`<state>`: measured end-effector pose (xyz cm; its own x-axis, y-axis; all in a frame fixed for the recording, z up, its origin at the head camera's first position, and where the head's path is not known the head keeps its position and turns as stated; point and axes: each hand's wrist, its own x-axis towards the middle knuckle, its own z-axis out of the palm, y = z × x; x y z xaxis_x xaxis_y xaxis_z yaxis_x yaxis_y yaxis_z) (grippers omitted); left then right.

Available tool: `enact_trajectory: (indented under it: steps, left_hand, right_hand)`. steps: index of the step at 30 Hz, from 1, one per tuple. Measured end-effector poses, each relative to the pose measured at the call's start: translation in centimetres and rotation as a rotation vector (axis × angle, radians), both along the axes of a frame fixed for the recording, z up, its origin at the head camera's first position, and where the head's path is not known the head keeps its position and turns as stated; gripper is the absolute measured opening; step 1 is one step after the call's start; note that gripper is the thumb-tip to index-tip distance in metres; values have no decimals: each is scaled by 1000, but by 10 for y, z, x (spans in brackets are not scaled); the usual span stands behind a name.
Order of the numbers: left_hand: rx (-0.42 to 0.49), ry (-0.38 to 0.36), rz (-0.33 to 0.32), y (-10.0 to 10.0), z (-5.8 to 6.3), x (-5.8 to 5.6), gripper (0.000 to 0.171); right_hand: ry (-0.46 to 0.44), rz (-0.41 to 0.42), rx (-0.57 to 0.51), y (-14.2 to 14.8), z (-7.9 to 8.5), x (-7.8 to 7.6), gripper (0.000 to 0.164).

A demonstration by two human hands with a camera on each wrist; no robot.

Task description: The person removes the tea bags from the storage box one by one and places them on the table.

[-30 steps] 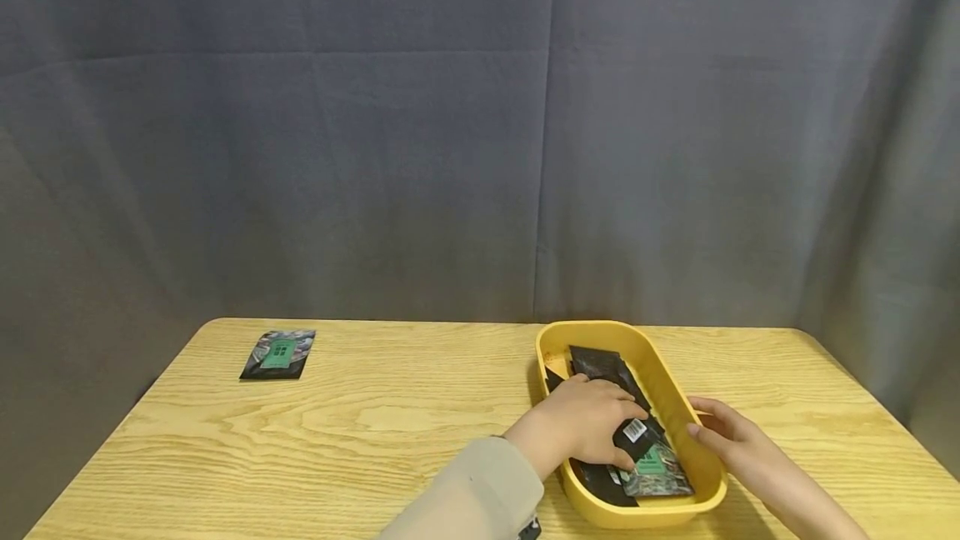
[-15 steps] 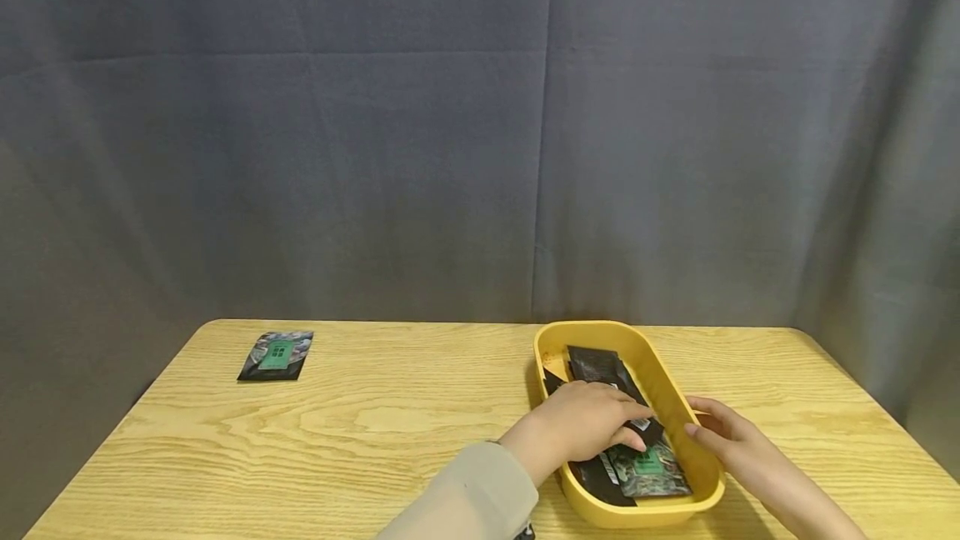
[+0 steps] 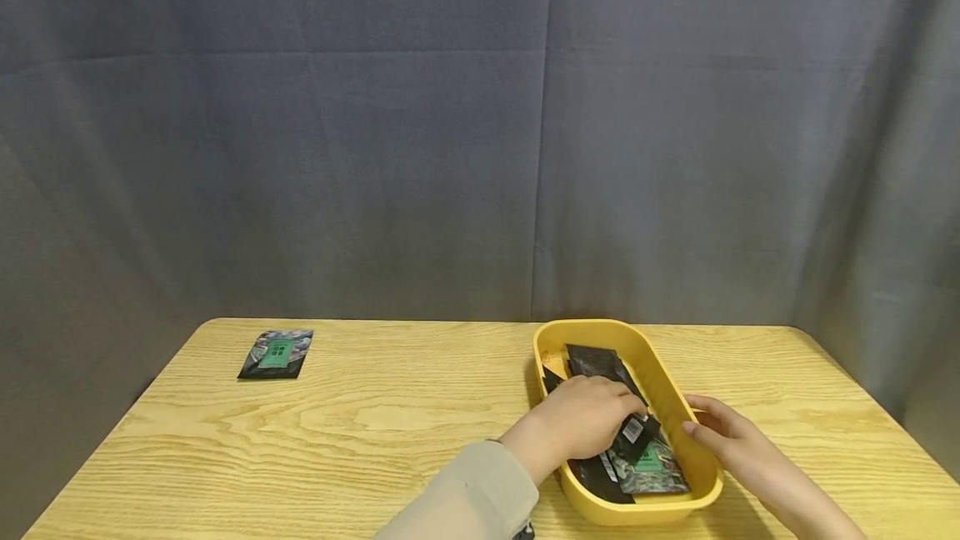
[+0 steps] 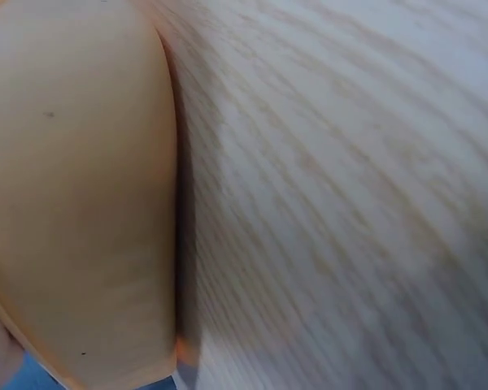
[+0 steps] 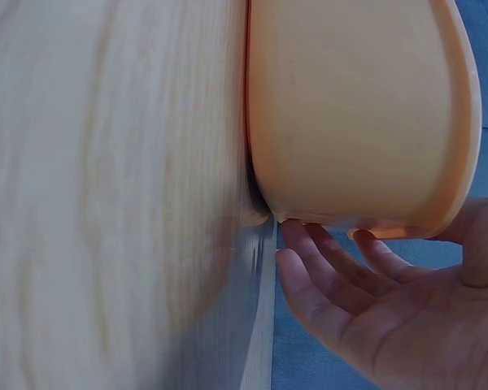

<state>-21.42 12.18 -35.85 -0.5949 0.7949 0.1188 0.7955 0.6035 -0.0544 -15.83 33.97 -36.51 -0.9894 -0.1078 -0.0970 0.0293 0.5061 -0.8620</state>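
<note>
A yellow oblong tub [image 3: 667, 377] stands right of centre on the table, with several black sachets inside. My left hand [image 3: 573, 419] reaches into it, fingers curled on a black sachet [image 3: 633, 433] with a white barcode; the thumb is hidden. Below that sachet lies another with a green label and patterned front [image 3: 656, 473]. My right hand [image 3: 723, 436] holds the tub's right side, thumb at the rim and fingers outside. In the right wrist view, fingertips of the right hand [image 5: 374, 301] touch the tub's outer wall [image 5: 358, 114]. The left wrist view shows mostly tub wall [image 4: 81, 187].
One sachet with a green label [image 3: 276, 354] lies at the far left of the wooden table [image 3: 375, 432]. A grey curtain [image 3: 420, 132] hangs behind the table. A small dark thing [image 3: 527, 532] shows beside the left sleeve [image 3: 480, 490].
My left hand's fingers have curled in over the sachets, and the barcoded sachet has shifted and tilted beneath them. The right hand and the tub have stayed about where they were.
</note>
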Motion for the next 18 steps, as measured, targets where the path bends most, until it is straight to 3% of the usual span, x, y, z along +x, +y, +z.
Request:
enact_trajectory:
  steps: [4, 9, 18]
  left_hand:
    - [-22, 55, -3, 1, 0, -1, 33]
    - [-27, 177, -12, 2, 0, -2, 34]
    - [92, 277, -68, -6, 8, -7, 33]
  right_hand:
    - [1, -1, 1, 0, 0, 0, 48]
    - [15, 3, -13, 1, -2, 1, 47]
    - [22, 17, -11, 2, -1, 2, 46]
